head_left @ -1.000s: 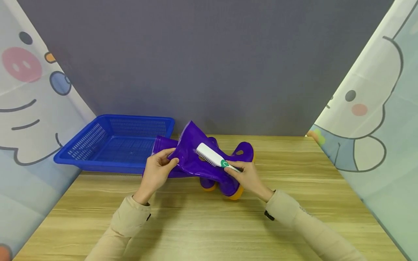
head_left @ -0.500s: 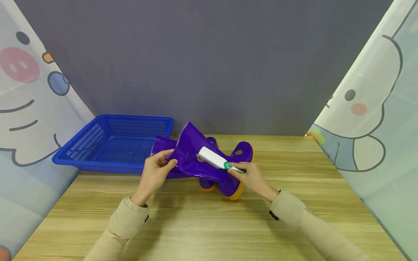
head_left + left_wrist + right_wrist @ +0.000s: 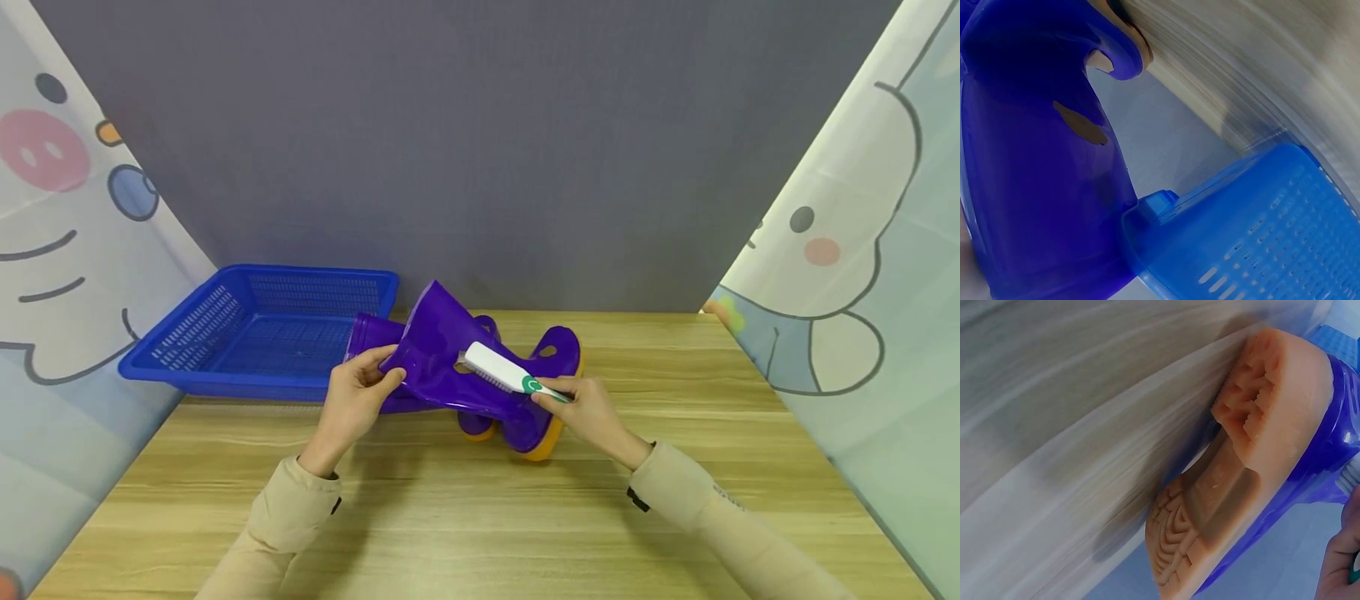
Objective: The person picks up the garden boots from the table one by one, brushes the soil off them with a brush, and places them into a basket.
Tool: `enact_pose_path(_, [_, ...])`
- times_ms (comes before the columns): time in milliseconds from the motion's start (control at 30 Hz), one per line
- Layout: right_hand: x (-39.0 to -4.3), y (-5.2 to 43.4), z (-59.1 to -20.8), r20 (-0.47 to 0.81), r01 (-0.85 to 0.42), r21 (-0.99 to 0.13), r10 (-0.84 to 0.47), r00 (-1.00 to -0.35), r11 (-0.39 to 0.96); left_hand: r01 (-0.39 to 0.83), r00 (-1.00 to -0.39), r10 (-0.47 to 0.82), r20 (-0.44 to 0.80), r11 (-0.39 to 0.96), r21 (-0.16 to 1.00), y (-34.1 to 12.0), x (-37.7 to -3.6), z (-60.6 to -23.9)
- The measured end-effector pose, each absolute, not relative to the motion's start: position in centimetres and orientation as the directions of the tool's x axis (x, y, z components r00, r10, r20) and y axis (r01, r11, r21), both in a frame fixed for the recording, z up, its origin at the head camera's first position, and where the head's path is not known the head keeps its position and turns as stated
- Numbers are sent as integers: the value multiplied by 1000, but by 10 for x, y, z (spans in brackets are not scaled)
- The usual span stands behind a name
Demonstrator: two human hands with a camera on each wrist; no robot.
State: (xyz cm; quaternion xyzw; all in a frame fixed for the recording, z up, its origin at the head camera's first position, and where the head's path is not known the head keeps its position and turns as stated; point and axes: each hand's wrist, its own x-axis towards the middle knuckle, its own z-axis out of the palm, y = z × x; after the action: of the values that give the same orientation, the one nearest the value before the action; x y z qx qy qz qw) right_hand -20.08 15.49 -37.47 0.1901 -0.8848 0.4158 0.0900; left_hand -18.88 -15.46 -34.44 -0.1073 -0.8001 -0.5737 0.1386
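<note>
A purple rubber boot [image 3: 450, 367] with an orange sole [image 3: 1241, 487] lies on its side on the wooden table [image 3: 465, 517]. My left hand [image 3: 360, 398] pinches the boot's open shaft edge. My right hand [image 3: 588, 408] grips the green handle of a white brush [image 3: 498, 371], whose bristles rest on the boot's shaft. A second purple boot [image 3: 558, 350] lies behind the first one. In the left wrist view the boot shaft [image 3: 1041, 181] fills the left side.
A blue perforated plastic basket [image 3: 262, 329] stands at the back left of the table, touching the boots' shafts; its rim [image 3: 1247, 237] shows in the left wrist view. Cartoon-printed curtains hang on both sides and a grey wall stands behind.
The brush has slid a little to the right and down along the boot shaft with my right hand. The left hand has kept its hold.
</note>
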Motion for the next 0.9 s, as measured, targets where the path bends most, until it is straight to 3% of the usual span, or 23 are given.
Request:
enact_pose_path(400, [-201,157,-363,180,-253,-822,-189,-965,510,312,-945,5,328,325,893,-153,-191,-344])
enact_pose_path(733, [-207,140,-365,352,-419,-772,-226,-908,478,313,-945,13,326,318,895,-152,-188,-342])
enact_pose_path(900, [-207,139,-369,377,-442,-727,-232,-897,525,316,-944,15,329,322,892,-152,-186,-341])
